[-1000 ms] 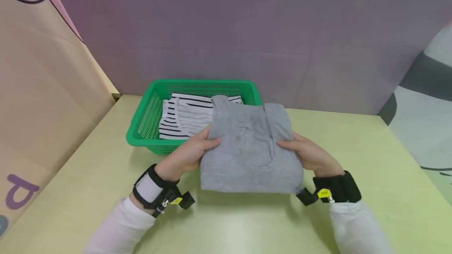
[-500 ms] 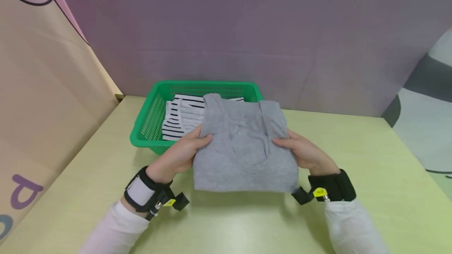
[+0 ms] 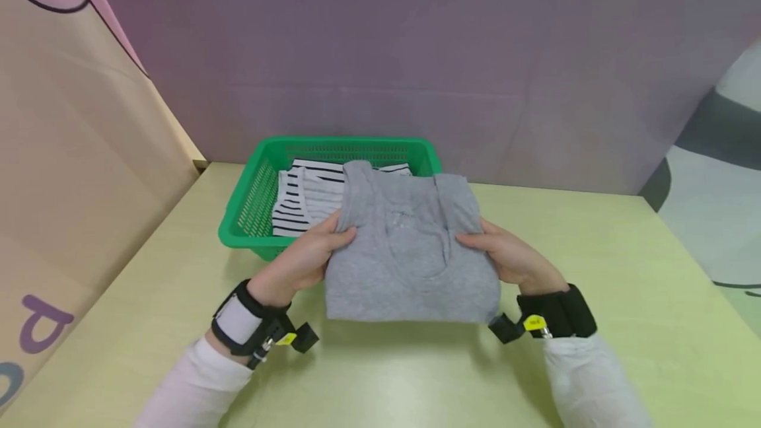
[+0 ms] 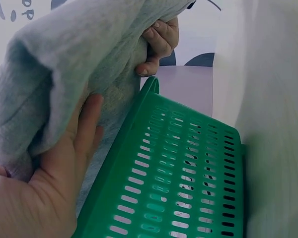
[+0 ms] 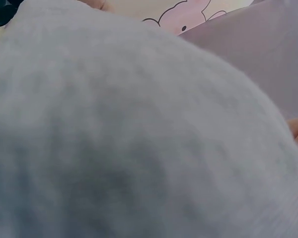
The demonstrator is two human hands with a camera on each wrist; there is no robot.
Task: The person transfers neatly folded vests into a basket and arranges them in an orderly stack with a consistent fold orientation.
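A folded grey top is held up between the two hands, just above the bench. The left hand grips its left edge, thumb on top and fingers underneath; the right hand grips the right edge the same way. Just beyond the left hand stands a green basket with a folded striped shirt lying inside.

The risk, judging from the hold, is that the fold comes undone. The top is supported only at its two sides, so the middle and the loose shoulder straps on the far side could sag or slip open. The far edge already hangs over the basket's near rim and could catch on it.

The top is soft knit jersey, limp, with a slightly fuzzy surface in the right wrist view. The basket is stiff moulded plastic with slotted walls and a rolled rim. The bench is smooth and pale yellow-green.
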